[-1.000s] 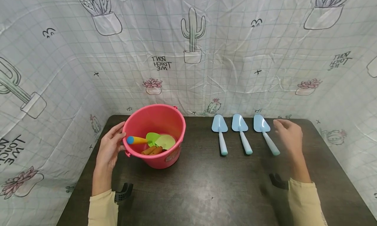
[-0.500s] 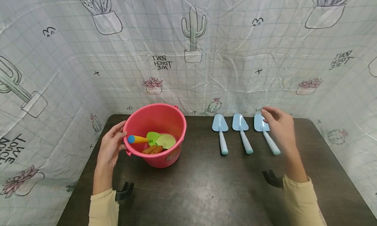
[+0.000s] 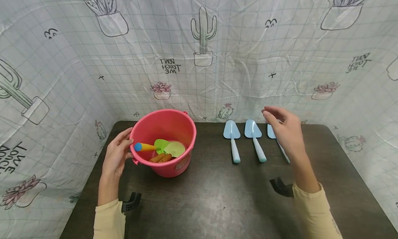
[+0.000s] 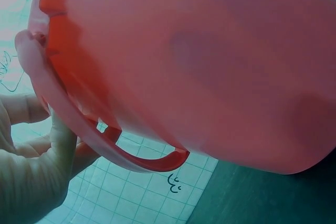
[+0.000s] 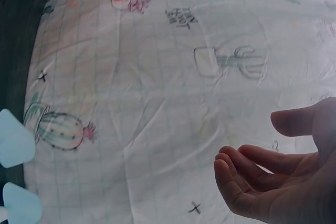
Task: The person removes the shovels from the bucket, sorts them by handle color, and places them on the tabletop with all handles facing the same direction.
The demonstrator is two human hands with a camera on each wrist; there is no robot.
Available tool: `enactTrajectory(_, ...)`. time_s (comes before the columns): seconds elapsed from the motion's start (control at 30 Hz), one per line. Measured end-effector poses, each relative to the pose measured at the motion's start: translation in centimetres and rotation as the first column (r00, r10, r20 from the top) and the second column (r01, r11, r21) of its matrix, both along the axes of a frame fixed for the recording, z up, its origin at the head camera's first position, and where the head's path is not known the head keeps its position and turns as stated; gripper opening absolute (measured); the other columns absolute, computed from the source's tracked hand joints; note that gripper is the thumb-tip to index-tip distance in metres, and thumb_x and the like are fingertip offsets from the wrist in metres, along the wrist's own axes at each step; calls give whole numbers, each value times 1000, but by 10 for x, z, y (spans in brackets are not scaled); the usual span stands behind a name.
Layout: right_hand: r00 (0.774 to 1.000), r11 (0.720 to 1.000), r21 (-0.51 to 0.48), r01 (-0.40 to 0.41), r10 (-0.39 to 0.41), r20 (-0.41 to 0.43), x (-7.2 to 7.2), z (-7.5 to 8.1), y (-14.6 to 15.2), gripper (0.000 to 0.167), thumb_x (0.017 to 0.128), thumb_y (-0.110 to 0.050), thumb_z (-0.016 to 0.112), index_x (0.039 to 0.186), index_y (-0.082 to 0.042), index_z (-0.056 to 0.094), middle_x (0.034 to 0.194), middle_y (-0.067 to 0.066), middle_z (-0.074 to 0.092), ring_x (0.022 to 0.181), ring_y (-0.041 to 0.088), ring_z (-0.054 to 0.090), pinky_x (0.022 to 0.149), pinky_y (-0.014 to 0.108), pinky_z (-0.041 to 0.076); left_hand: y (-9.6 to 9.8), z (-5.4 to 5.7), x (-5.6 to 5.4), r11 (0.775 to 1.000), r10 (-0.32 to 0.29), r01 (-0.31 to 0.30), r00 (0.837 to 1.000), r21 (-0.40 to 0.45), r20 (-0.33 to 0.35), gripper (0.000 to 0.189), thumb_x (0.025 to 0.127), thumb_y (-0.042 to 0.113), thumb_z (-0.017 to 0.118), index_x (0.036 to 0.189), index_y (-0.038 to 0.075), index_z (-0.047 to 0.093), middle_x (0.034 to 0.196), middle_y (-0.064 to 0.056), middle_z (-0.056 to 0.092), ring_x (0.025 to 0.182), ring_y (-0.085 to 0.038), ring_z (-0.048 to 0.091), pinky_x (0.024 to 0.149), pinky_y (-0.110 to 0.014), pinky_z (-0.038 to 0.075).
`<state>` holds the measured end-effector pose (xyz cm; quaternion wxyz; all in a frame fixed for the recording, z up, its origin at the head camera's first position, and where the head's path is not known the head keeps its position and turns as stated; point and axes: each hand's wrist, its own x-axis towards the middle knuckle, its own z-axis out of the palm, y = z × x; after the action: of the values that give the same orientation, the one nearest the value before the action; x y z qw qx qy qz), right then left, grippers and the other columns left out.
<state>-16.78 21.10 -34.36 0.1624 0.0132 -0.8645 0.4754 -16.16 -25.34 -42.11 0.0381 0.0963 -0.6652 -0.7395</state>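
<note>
A pink bucket [image 3: 169, 171] stands tilted on the left of the table. My left hand [image 3: 114, 156] grips its rim; in the left wrist view the thumb and fingers [image 4: 63, 137] close over the edge beside the handle. Inside lie toy tools: a yellow handle [image 3: 146, 147] with a blue end, pale green blades [image 3: 174, 149] and orange handles [image 3: 164, 158]. Three light-blue trowels lie in a row: a left one [image 3: 235, 150], a middle one [image 3: 259, 150] and a right one [image 3: 271, 131]. Above the right trowel hovers my right hand [image 3: 286, 128], holding nothing, fingers loosely bent; it partly hides that trowel.
The dark table [image 3: 214, 197] carries the bucket and trowels. A white cactus-print cloth [image 3: 248, 86] hangs behind it and along both sides. Black wrist mounts [image 3: 132, 202] show at both sleeves.
My right hand has moved left and slightly up, from beside the right trowel to over it. The left hand keeps its grip on the bucket, and the trowels lie still.
</note>
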Motion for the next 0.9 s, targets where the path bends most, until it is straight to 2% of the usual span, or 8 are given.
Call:
enactTrajectory(0.1, 999, 999, -2, -33, 33, -19, 1, 2, -7, 41, 106, -33, 60, 135, -4, 67, 121, -1, 71, 94, 3, 64, 79, 19, 45, 0, 0, 0, 1000, 4, -4, 1000, -9, 13, 50, 107, 9, 52, 156, 3, 43, 127, -6, 56, 101, -10, 71, 69, -23, 61)
enactTrajectory(0.23, 996, 996, -2, -87, 87, -28, 0, 4, -19, 40, 106, -31, 60, 135, -3, 66, 125, 10, 70, 97, 0, 63, 88, 16, 47, 0, 1, 0, 1000, 9, -8, 1000, -14, 28, 51, 107, 10, 53, 156, 4, 42, 130, -6, 56, 103, -9, 71, 73, -25, 61)
enactTrajectory(0.33, 990, 991, -7, -135, 134, -33, -1, 4, -29, 40, 107, -28, 59, 135, 0, 65, 126, 16, 70, 98, -1, 62, 90, 17, 48, 0, 1, 0, 1000, 9, -8, 999, -11, 32, 51, 107, 11, 53, 156, 5, 42, 130, -6, 56, 103, -9, 71, 75, -26, 61)
enactTrajectory(0.43, 986, 986, -22, -166, 165, -25, -2, 4, -40, 40, 107, -28, 60, 135, 0, 65, 125, 16, 70, 101, 2, 62, 90, 19, 49, 0, 0, 0, 1000, 5, -4, 999, -8, 33, 50, 107, 11, 53, 156, 5, 43, 131, -6, 56, 104, -9, 71, 75, -26, 61)
enactTrajectory(0.53, 981, 981, -30, -194, 194, -15, -4, 2, -52, 38, 106, -27, 61, 133, -1, 66, 124, 15, 70, 106, 10, 62, 87, 21, 50, 0, 0, 0, 1000, 1, -1, 1000, -5, 30, 50, 107, 11, 53, 156, 5, 43, 131, -6, 56, 104, -10, 71, 75, -26, 61)
enactTrajectory(0.7, 968, 968, -21, -252, 252, 3, -7, -2, -72, 36, 106, -24, 62, 132, 0, 66, 122, 15, 70, 111, 24, 64, 91, 35, 54, 0, 0, 0, 1000, 5, -4, 1000, -6, 29, 50, 107, 11, 53, 156, 5, 43, 131, -6, 56, 103, -10, 71, 73, -24, 61)
enactTrajectory(0.73, 965, 965, -15, -261, 261, 5, -7, -3, -76, 36, 106, -23, 61, 132, 0, 66, 122, 16, 70, 113, 26, 64, 96, 38, 52, 0, 0, 0, 1000, 6, -6, 1000, -7, 30, 50, 107, 11, 53, 156, 5, 43, 131, -6, 56, 103, -10, 71, 73, -25, 61)
enactTrajectory(0.9, 952, 952, -12, -306, 306, 10, -6, -6, -95, 35, 105, -22, 62, 132, 0, 66, 123, 15, 70, 113, 28, 66, 93, 46, 56, 0, 1, 1, 1000, 8, -8, 999, -6, 39, 51, 107, 11, 53, 156, 5, 43, 132, -6, 56, 105, -10, 71, 74, -25, 61)
